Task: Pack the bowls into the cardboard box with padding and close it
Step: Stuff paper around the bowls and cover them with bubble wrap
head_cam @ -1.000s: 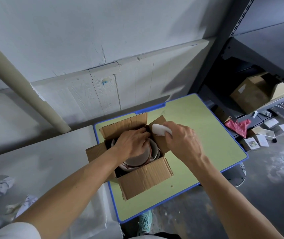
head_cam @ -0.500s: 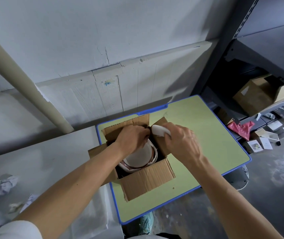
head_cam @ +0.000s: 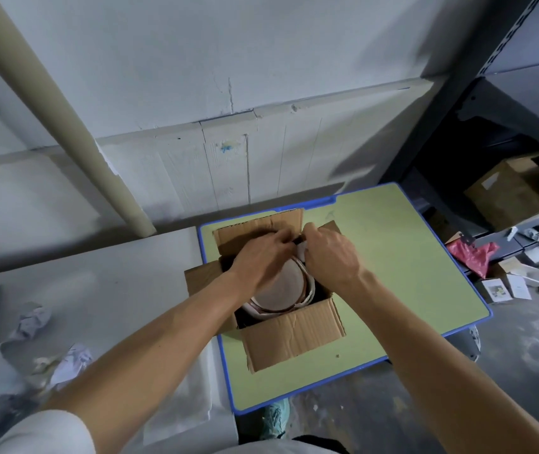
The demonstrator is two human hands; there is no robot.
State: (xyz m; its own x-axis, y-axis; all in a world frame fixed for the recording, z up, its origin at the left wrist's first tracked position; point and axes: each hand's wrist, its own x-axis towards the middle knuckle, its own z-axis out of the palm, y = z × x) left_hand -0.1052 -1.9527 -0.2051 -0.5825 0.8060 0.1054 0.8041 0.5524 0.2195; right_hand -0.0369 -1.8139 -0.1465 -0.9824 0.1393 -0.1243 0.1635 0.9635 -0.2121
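An open cardboard box [head_cam: 294, 332] stands on the green table [head_cam: 392, 273] with its flaps spread outward. Inside it lies a stack of bowls [head_cam: 281, 290], pale with brownish rims, seen from above. My left hand [head_cam: 261, 257] reaches over the far side of the stack, fingers curled down at the box's back edge. My right hand [head_cam: 330, 257] is close beside it and holds a small white piece of padding [head_cam: 301, 253] against the bowls' far right rim. The fingertips of both hands meet near the back right corner and are partly hidden.
Crumpled paper [head_cam: 35, 319] lies on the white surface at the left, with more [head_cam: 71, 362] nearer me. A beige pole [head_cam: 74, 132] leans on the wall. Metal shelving at the right holds a cardboard box [head_cam: 507, 194]; a red bag [head_cam: 472, 257] and cartons litter the floor.
Both hands have moved toward the box's far side and closer together. The white piece in my right hand has gone down from above the right flap to the bowls' rim.
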